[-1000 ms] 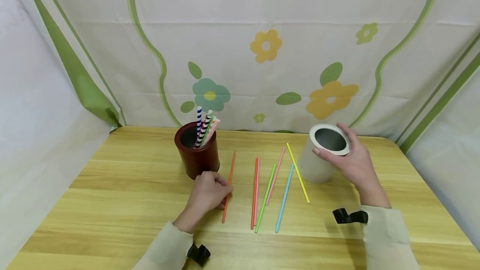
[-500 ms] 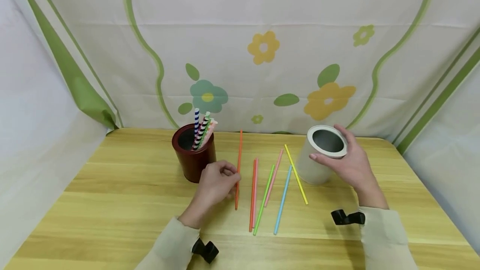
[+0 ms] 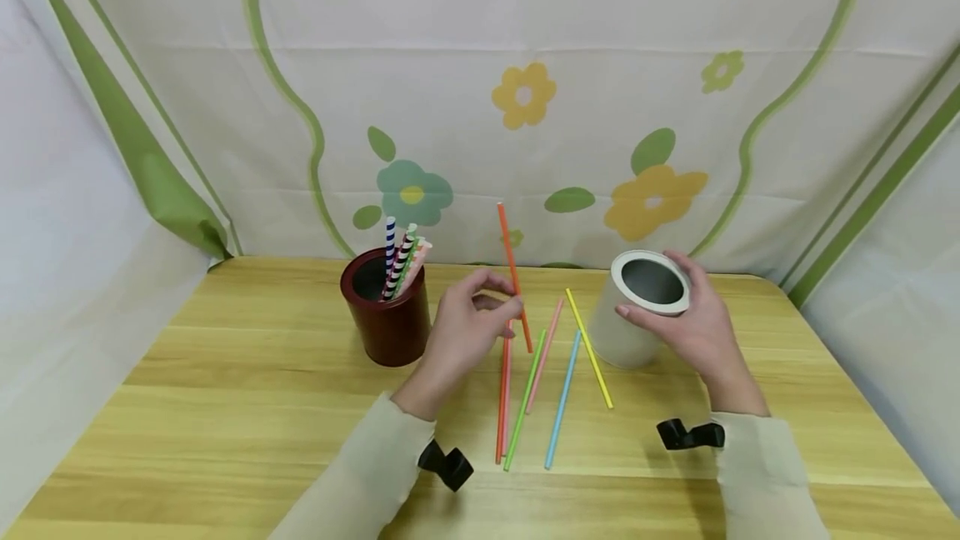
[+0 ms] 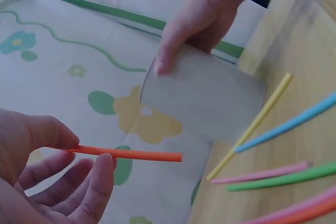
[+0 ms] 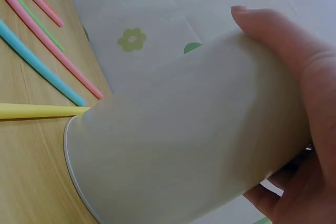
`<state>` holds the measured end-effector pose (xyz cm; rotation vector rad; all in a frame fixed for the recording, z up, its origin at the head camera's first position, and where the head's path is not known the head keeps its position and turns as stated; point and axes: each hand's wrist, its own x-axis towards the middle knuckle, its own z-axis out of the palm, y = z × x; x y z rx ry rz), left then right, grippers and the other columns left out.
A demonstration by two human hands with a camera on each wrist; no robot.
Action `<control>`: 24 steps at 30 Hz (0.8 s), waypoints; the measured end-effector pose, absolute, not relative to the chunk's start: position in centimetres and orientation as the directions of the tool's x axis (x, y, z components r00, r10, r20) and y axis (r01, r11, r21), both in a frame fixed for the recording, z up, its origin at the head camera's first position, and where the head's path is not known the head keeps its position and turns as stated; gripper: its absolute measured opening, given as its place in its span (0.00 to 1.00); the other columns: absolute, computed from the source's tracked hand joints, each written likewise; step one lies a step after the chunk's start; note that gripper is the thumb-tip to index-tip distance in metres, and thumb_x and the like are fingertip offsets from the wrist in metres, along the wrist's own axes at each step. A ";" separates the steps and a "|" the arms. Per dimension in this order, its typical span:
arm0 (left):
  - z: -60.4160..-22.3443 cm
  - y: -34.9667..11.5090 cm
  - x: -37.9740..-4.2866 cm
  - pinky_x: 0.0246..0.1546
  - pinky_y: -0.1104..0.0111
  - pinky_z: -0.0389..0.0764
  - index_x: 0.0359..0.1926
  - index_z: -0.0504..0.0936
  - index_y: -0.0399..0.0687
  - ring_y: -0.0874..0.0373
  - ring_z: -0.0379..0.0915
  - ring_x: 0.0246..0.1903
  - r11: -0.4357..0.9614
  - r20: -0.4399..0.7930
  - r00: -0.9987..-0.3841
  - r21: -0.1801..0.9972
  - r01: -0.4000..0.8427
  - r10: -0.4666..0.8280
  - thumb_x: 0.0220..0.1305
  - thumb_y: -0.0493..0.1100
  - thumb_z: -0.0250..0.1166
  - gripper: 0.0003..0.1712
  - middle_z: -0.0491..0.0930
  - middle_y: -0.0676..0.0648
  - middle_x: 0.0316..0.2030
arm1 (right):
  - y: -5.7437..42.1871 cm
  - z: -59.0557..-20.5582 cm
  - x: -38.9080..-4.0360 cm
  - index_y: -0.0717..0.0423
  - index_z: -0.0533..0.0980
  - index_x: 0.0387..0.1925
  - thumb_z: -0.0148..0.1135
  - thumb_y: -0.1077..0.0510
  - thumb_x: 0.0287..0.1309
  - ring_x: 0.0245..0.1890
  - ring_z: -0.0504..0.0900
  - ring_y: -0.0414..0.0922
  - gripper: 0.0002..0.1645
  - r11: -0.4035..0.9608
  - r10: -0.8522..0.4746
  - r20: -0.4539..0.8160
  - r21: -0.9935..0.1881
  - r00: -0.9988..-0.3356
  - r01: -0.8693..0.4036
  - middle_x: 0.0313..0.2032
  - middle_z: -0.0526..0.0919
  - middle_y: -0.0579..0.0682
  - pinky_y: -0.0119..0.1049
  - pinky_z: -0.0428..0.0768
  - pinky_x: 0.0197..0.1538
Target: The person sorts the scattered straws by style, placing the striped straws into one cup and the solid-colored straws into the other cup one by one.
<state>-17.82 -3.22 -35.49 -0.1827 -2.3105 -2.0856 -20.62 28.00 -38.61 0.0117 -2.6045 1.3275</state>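
Note:
An orange straw (image 3: 513, 265) is pinched between the thumb and fingers of my left hand (image 3: 468, 319), raised over the loose straws and tilted, its top end leaning left. The left wrist view shows the same orange straw (image 4: 142, 155) sticking out past the fingertips. My right hand (image 3: 693, 327) grips a white can (image 3: 626, 336) near its rim, thumb on the near side and fingers round the far right side. The can stands upright on the table, and its dark inside shows no straws. In the right wrist view the white can (image 5: 184, 129) fills the middle.
A dark red can (image 3: 390, 327) holding several striped paper straws (image 3: 401, 265) stands at left. Between the cans lie loose straws: red (image 3: 501, 407), green (image 3: 525, 398), pink (image 3: 545, 357), blue (image 3: 562, 398) and yellow (image 3: 588, 348). A flowered curtain (image 3: 450, 90) hangs behind the wooden table (image 3: 225, 407).
My left hand has lifted the orange straw off the table and carried it rightward and away from me, tipping its top to the left. My right hand keeps its hold on the white can.

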 end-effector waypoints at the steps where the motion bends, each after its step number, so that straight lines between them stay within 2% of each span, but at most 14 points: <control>1: -35.2 -3.1 -18.0 0.38 0.63 0.91 0.47 0.84 0.41 0.52 0.88 0.37 0.087 0.115 -0.990 0.989 0.121 0.079 0.71 0.35 0.68 0.06 0.86 0.41 0.47 | 28.0 -38.7 -20.6 0.46 0.54 0.86 0.87 0.46 0.51 0.70 0.70 0.62 0.69 0.588 0.093 0.197 -0.802 -0.976 -0.106 0.75 0.70 0.63 0.61 0.68 0.66; 6: -33.7 -2.6 -18.9 0.43 0.64 0.91 0.48 0.82 0.41 0.49 0.86 0.43 0.072 0.201 -0.974 0.975 0.209 0.104 0.73 0.34 0.68 0.07 0.87 0.39 0.47 | 28.0 -38.9 -20.7 0.46 0.54 0.86 0.87 0.47 0.50 0.70 0.70 0.62 0.69 0.575 0.096 0.209 -0.810 -0.973 -0.118 0.75 0.70 0.62 0.62 0.68 0.66; 11: -33.0 -1.8 -19.8 0.47 0.65 0.87 0.49 0.82 0.43 0.54 0.85 0.42 0.104 0.254 -0.962 0.959 0.264 0.101 0.71 0.34 0.70 0.08 0.89 0.41 0.46 | 28.1 -39.0 -20.7 0.44 0.54 0.86 0.87 0.46 0.51 0.70 0.70 0.62 0.69 0.582 0.102 0.204 -0.806 -0.974 -0.108 0.75 0.70 0.63 0.62 0.68 0.66; 15: -32.6 -0.9 -20.3 0.50 0.64 0.88 0.57 0.81 0.44 0.53 0.87 0.45 0.088 0.267 -0.956 0.957 0.278 0.122 0.71 0.34 0.71 0.16 0.89 0.40 0.45 | 28.3 -39.0 -20.4 0.44 0.54 0.86 0.87 0.46 0.51 0.70 0.71 0.62 0.69 0.592 0.116 0.212 -0.799 -0.970 -0.103 0.75 0.70 0.63 0.61 0.69 0.65; 19: -32.0 -0.4 -20.6 0.49 0.63 0.89 0.64 0.79 0.49 0.53 0.89 0.44 0.098 0.263 -0.957 0.956 0.276 0.124 0.70 0.34 0.72 0.24 0.89 0.41 0.44 | 28.2 -39.1 -20.6 0.45 0.56 0.85 0.87 0.48 0.50 0.69 0.71 0.61 0.68 0.585 0.115 0.227 -0.802 -0.967 -0.118 0.75 0.71 0.62 0.56 0.69 0.64; 24: -31.2 -0.1 -21.0 0.50 0.64 0.89 0.55 0.82 0.46 0.54 0.88 0.43 0.100 0.281 -0.951 0.950 0.295 0.132 0.70 0.34 0.72 0.15 0.90 0.41 0.45 | 27.9 -39.2 -20.7 0.45 0.55 0.85 0.87 0.48 0.51 0.69 0.72 0.60 0.68 0.579 0.112 0.229 -0.806 -0.967 -0.124 0.74 0.71 0.62 0.51 0.68 0.63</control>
